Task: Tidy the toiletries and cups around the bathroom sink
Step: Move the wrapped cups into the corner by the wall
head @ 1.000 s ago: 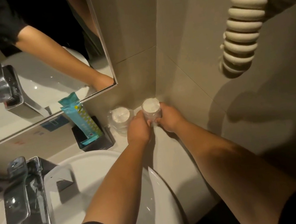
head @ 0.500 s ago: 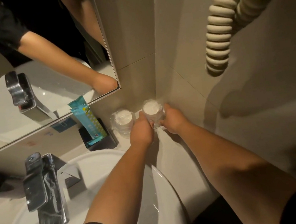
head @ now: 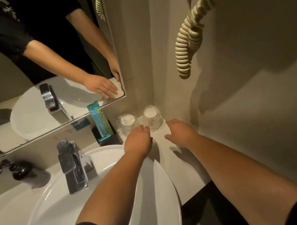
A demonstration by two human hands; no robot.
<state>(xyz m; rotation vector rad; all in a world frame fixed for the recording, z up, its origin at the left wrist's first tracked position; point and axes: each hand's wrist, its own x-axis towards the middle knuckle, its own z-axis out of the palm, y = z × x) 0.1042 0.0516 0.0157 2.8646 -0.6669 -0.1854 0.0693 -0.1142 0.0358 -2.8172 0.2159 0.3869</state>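
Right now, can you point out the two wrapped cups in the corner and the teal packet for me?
Left wrapped cup (head: pixel 126 119), head view: on its white upturned base.
Right wrapped cup (head: pixel 151 112), head view: on its white upturned base.
Teal packet (head: pixel 100 119), head view: on its middle, above the black holder.

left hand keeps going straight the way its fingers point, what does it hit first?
Probably the left wrapped cup: the left hand points at its near side, fingertips almost touching it. Depth is unclear from above.

Counts at the bathroom sink

Two wrapped cups, one (head: pixel 127 124) beside the other (head: pixel 152 117); two hands, left (head: pixel 138 142) and right (head: pixel 181 134); one sink basin (head: pixel 153 179); one faucet (head: pixel 73 168); one dark pump bottle (head: pixel 22 170); one teal packet (head: pixel 100 122) in one black holder (head: pixel 107 139); one coiled cord (head: pixel 188 39); one mirror (head: pixel 22 73).
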